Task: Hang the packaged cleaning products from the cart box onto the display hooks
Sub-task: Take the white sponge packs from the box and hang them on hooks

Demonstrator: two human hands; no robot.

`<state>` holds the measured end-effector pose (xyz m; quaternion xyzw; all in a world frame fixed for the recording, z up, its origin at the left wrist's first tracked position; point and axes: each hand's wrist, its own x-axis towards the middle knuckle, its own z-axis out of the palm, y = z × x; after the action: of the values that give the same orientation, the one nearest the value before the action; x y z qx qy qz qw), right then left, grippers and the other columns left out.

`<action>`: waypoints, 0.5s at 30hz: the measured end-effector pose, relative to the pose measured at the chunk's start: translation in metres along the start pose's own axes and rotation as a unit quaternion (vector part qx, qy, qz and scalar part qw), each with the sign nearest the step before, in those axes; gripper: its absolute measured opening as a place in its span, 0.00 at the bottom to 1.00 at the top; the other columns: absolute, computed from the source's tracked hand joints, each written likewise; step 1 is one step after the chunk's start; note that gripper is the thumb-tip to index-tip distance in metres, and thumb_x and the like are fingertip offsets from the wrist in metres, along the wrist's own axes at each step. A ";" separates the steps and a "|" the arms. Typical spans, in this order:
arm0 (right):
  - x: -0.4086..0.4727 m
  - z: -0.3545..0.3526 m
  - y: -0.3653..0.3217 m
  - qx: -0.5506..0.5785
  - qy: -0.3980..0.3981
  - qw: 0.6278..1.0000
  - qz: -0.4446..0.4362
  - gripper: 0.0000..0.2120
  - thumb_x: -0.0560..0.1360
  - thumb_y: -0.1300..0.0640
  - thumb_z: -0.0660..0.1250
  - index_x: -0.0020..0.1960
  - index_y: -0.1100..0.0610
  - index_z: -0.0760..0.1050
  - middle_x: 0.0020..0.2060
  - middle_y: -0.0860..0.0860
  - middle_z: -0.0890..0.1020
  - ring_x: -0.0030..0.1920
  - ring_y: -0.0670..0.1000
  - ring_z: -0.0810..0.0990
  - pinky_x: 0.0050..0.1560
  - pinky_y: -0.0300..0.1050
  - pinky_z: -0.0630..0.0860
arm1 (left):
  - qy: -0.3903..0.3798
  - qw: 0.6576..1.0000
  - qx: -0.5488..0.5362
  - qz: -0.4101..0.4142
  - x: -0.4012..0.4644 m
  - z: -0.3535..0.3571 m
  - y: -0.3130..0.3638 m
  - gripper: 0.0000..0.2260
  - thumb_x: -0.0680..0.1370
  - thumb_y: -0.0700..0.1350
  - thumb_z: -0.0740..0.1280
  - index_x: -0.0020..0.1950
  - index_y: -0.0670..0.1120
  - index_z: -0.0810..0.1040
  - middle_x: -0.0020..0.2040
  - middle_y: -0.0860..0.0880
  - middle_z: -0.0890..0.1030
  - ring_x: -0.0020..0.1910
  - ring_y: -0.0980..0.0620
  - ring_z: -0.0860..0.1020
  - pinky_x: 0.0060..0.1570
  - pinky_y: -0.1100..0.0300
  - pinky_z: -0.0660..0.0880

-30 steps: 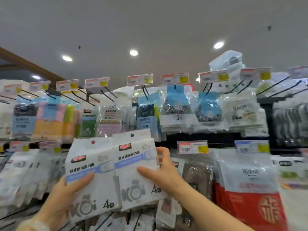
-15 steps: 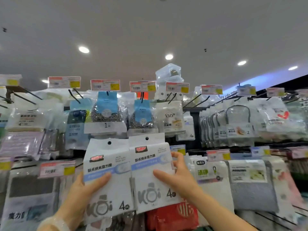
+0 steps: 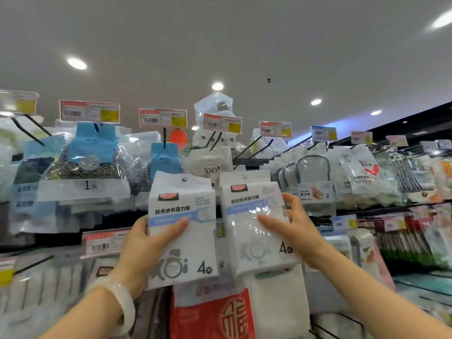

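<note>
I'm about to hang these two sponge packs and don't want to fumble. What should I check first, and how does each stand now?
1. Left hand holds the left pack: ok.
2. Right hand holds the right pack: ok.
3. Left pack's hang hole visible, unblocked: ok.
4. Right pack's hang hole: cannot tell.
5. A free matching hook: cannot tell.
6. Packs upright, fronts outward: ok.

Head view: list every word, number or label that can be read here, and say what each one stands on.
"4": left-hand pack, lower right corner.
"4": right-hand pack, lower right.
"1": scourer pack, white strip.
"2": handled pack, lower label.
Large "福"-like character: red pack, partly hidden.
Chinese title lines and red logos on both held packs: too blurred to quote surely.
Price tags: barcodes only, print too small.
</note>
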<state>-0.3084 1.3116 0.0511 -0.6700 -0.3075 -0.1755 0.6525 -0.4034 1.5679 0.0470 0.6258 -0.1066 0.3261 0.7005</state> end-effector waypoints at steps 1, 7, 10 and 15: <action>0.008 -0.012 0.000 0.013 0.009 1.000 -0.004 0.36 0.64 0.50 0.76 0.65 0.44 0.60 0.52 0.54 0.79 0.42 0.55 0.85 0.38 0.49 0.82 | 0.003 1.000 -0.001 0.006 0.004 0.004 0.000 0.30 0.58 0.48 0.77 0.57 0.41 0.75 0.48 0.38 0.84 0.45 0.36 0.83 0.50 0.37 0.77; 0.068 -0.081 -0.010 0.005 0.020 0.998 -0.052 0.24 0.71 0.55 0.72 0.55 0.32 0.65 0.45 0.41 0.81 0.39 0.44 0.84 0.32 0.38 0.79 | 0.021 1.000 -0.016 0.014 0.028 0.029 -0.003 0.21 0.62 0.45 0.74 0.53 0.41 0.77 0.44 0.38 0.85 0.40 0.37 0.83 0.37 0.46 0.81; 0.102 -0.101 -0.011 -0.015 0.006 0.998 -0.062 0.20 0.71 0.54 0.71 0.53 0.33 0.67 0.45 0.40 0.82 0.37 0.41 0.84 0.30 0.35 0.77 | 0.026 1.000 -0.004 0.012 0.037 0.048 -0.007 0.23 0.60 0.45 0.74 0.52 0.40 0.77 0.44 0.37 0.84 0.42 0.35 0.83 0.45 0.41 0.79; 0.138 -0.112 0.003 -0.027 -0.018 0.997 -0.065 0.34 0.70 0.49 0.73 0.68 0.37 0.58 0.52 0.42 0.77 0.41 0.41 0.82 0.34 0.36 0.78 | 0.052 0.998 0.002 0.027 0.043 0.079 -0.012 0.23 0.61 0.46 0.75 0.53 0.41 0.78 0.45 0.38 0.84 0.42 0.36 0.83 0.47 0.41 0.79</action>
<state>-0.1847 1.2273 0.1458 -0.6689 -0.3572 -0.2136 0.6159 -0.3425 1.5073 0.0767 0.6063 -0.0861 0.3768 0.6949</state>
